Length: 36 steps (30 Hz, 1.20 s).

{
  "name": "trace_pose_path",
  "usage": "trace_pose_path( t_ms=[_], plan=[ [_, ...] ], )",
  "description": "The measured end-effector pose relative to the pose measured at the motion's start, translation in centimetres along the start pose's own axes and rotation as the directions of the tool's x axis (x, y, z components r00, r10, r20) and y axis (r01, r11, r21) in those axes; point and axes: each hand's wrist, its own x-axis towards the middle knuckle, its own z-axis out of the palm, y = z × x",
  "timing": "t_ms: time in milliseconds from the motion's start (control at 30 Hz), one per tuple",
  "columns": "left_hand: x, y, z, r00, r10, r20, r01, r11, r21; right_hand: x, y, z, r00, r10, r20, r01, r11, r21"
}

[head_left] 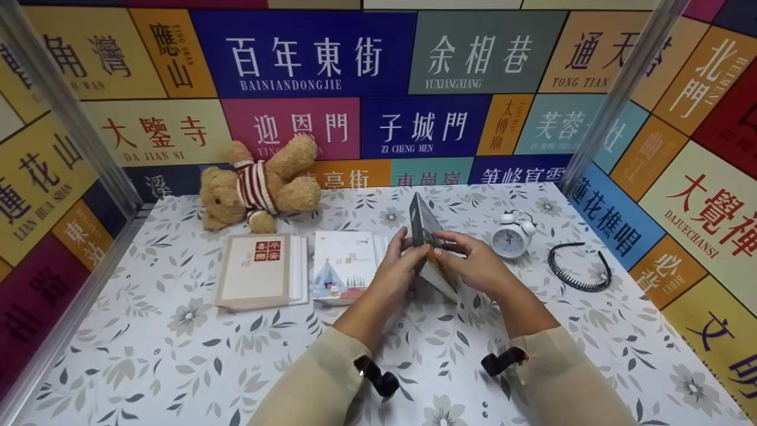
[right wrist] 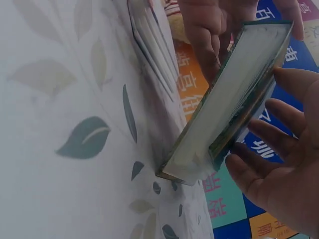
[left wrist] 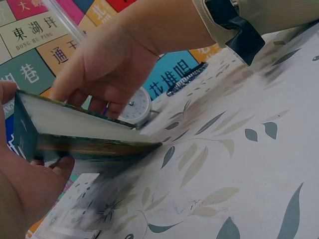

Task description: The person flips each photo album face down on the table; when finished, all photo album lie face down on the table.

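Floral table [head_left: 177, 367] bears teddy bear [head_left: 257, 183], two books [head_left: 260, 271], clock [head_left: 512, 235], headband [head_left: 578, 267]

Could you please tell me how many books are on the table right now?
3. A beige book lies flat left of centre, a white illustrated book lies flat beside it, and a dark-covered book stands on one corner, held by the left hand and right hand. None appears hidden.

Head overhead; wrists close, sharing book [head_left: 424, 228].
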Motion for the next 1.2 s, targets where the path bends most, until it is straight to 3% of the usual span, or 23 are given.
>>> trace_pose_path(
  t_ms=[233, 433, 567, 733, 900, 1000, 1067, 1200],
  plan=[
    [-0.1, -0.1, 0.3, 0.992, 0.123, 0.041, -0.123, 0.992, -0.013, -0.6, -1.7, 0.2, 0.999, -0.037, -0.008, 0.038, 0.974, 0.223],
    [-0.2, -0.1, 0.2, 0.977, 0.208, 0.052, -0.213, 0.966, 0.148, -0.5, -2.1, 0.0, 0.999, 0.013, -0.032, 0.0, 0.919, 0.394],
    [-0.1, -0.3, 0.1, 0.968, 0.236, 0.088, -0.25, 0.942, 0.224, -0.4, -1.8, -0.3, 0.998, 0.047, -0.036, -0.026, 0.893, 0.448],
    [0.2, -0.8, -0.2, 0.974, 0.193, 0.12, -0.215, 0.953, 0.214, -0.2, -1.4, -0.5, 0.995, 0.041, -0.09, 0.004, 0.889, 0.458],
    [0.6, -1.6, -0.6, 0.987, 0.114, 0.112, -0.147, 0.927, 0.346, -0.2, -0.9, -1.0, 0.988, 0.042, -0.146, 0.032, 0.881, 0.472],
    [0.8, -1.9, -0.7, 0.991, 0.067, 0.12, -0.106, 0.93, 0.353, 0.0, -0.4, -1.4, 0.986, 0.052, -0.16, 0.034, 0.87, 0.492],
    [0.9, -2.1, -0.7, 0.992, 0.053, 0.114, -0.091, 0.929, 0.359, 0.3, 0.0, -1.6, 0.983, 0.067, -0.171, 0.028, 0.864, 0.502],
    [1.0, -2.2, -0.7, 0.995, 0.065, 0.074, -0.091, 0.897, 0.432, 0.7, 0.9, -2.0, 0.973, 0.123, -0.195, -0.019, 0.885, 0.465]
  ],
)
